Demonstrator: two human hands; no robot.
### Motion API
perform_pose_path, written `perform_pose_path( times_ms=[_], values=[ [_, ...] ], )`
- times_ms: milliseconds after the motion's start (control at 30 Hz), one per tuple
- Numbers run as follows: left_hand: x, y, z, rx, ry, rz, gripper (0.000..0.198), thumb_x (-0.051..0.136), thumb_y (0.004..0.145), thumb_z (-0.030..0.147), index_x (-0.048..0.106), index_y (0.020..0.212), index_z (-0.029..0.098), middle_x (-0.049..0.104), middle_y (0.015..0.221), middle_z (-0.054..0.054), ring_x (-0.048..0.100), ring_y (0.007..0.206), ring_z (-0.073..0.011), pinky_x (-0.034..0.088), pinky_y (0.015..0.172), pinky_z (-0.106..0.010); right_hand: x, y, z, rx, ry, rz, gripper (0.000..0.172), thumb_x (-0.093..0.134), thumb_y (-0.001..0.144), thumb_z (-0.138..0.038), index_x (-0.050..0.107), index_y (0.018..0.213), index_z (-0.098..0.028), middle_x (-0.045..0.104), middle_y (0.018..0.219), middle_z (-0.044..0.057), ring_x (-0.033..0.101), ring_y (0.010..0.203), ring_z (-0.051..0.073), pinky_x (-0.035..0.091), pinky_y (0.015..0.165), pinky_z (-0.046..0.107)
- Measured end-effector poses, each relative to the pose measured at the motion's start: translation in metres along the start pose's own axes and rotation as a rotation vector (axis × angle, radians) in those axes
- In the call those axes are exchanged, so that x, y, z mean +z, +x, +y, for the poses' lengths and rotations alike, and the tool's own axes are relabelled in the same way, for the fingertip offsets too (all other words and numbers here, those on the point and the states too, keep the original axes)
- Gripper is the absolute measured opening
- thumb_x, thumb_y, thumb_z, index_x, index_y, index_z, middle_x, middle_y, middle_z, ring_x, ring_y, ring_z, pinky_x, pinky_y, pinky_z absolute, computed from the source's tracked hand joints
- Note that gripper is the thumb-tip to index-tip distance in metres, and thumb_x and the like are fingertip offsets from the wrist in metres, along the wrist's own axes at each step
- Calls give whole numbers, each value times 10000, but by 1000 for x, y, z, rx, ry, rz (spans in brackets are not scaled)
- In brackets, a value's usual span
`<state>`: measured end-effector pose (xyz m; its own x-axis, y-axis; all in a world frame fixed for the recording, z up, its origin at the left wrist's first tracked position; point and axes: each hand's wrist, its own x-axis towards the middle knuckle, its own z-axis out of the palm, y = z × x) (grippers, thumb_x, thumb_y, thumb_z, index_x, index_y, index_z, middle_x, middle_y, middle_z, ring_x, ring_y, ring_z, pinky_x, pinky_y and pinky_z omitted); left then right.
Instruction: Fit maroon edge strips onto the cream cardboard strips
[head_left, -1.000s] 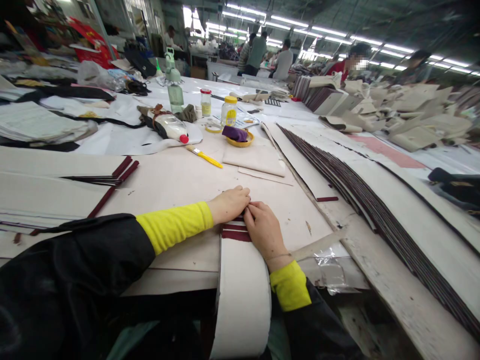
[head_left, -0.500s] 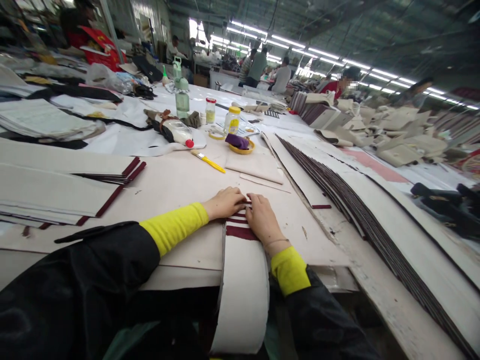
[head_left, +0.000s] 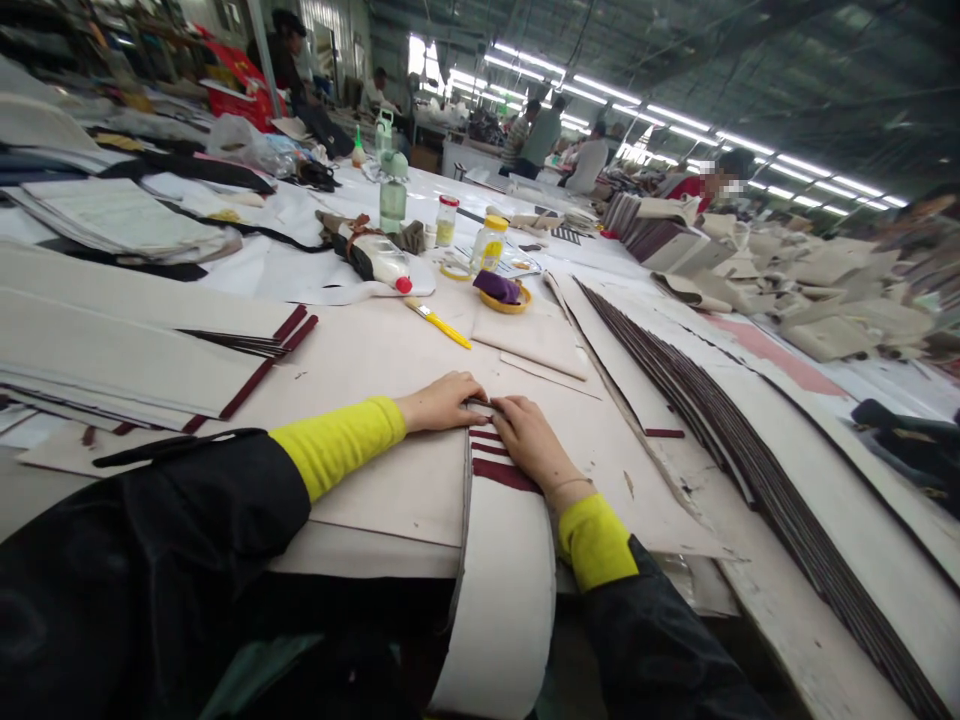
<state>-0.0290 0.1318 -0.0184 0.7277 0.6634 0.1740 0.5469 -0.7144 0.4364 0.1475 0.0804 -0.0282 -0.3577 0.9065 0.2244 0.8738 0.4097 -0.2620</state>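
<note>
A stack of long off-white strips (head_left: pixel 504 580) with dark maroon ends lies over the table's near edge and droops toward me. The maroon ends are staggered, so they show as several bands. My left hand (head_left: pixel 448 402) is closed at the far end of the topmost strip, on its left corner. On the right corner, my right hand (head_left: pixel 531 438) pinches the same end, fingertips close to the left ones. A thin dark edge shows between the two hands. The fingers partly hide what they grip.
To the left lie more maroon-ended strips (head_left: pixel 150 350); a long fanned stack (head_left: pixel 697 440) runs along the right. Ahead are a yellow-handled brush (head_left: pixel 442 325), a purple cloth (head_left: pixel 499 288) in a yellow dish, a yellow-lidded jar (head_left: pixel 489 245) and a green bottle (head_left: pixel 392 195). Co-workers stand farther back.
The whole view has shifted, so things sit farther right. At the strip's far end, a dark edge now shows between my fingertips, and the hands have spread slightly apart.
</note>
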Motion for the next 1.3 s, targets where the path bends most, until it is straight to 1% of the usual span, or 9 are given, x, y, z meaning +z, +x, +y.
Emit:
perform_pose_path(
  times_ms=[200,467,700,800,900,967,1033,1167,1300],
  values=[
    [1,-2,-2,46,21,3,282,556,796,355,580,951,121,559,939,-68,486,915,-163,366,831,-252,0,0,-1,-22,-1,-12,258,408,850,-200,562,1052,-157,571,993,81,492,949,179,383,873,313],
    [2,-10,-1,168,216,5,319,387,880,390,577,922,137,524,942,-75,460,859,-168,361,808,-272,-4,-3,-13,17,-84,2,257,389,860,-194,594,1014,-177,588,902,73,499,884,185,402,814,298],
    [-2,-31,-8,79,216,31,336,316,908,342,554,1069,166,519,1055,-70,452,970,-172,332,900,-302,-4,-11,-14,157,-142,102,249,372,864,-230,618,884,-192,594,867,89,511,857,205,401,759,319],
    [-8,-42,9,4,140,25,345,320,903,348,573,1037,154,522,1099,-78,456,1022,-180,333,927,-313,-4,-12,-17,188,-132,123,246,373,860,-234,614,820,-202,593,839,85,514,817,201,400,721,313],
    [-8,-60,45,-17,23,62,394,379,866,429,542,1082,143,483,1196,-98,419,1117,-200,311,975,-321,-4,-13,-16,210,-83,144,236,371,849,-218,605,829,-196,592,861,89,508,834,204,391,746,321],
    [-2,-74,70,50,-50,36,565,457,796,525,426,1231,165,402,1306,-96,339,1210,-216,260,1026,-334,-3,-13,-12,222,-26,161,231,367,843,-216,596,850,-189,589,896,92,498,870,207,378,790,334],
    [8,-84,86,76,-95,-24,733,510,734,573,306,1319,182,321,1374,-99,270,1265,-232,209,1056,-361,-2,-11,-6,231,48,180,241,350,840,-227,587,831,-186,584,904,90,489,894,209,362,829,353],
    [23,-90,91,9,-112,-107,851,528,705,586,197,1368,168,179,1434,-121,152,1319,-255,137,1075,-417,0,-2,14,288,236,239,309,303,840,-294,547,672,-207,576,777,64,492,874,213,349,859,386],
    [23,-88,87,-37,-121,-117,938,522,681,622,131,1383,138,80,1449,-137,66,1334,-251,103,1080,-419,-3,3,30,399,475,304,416,250,841,-449,515,616,-221,589,715,48,539,806,208,402,805,381]
  ],
)
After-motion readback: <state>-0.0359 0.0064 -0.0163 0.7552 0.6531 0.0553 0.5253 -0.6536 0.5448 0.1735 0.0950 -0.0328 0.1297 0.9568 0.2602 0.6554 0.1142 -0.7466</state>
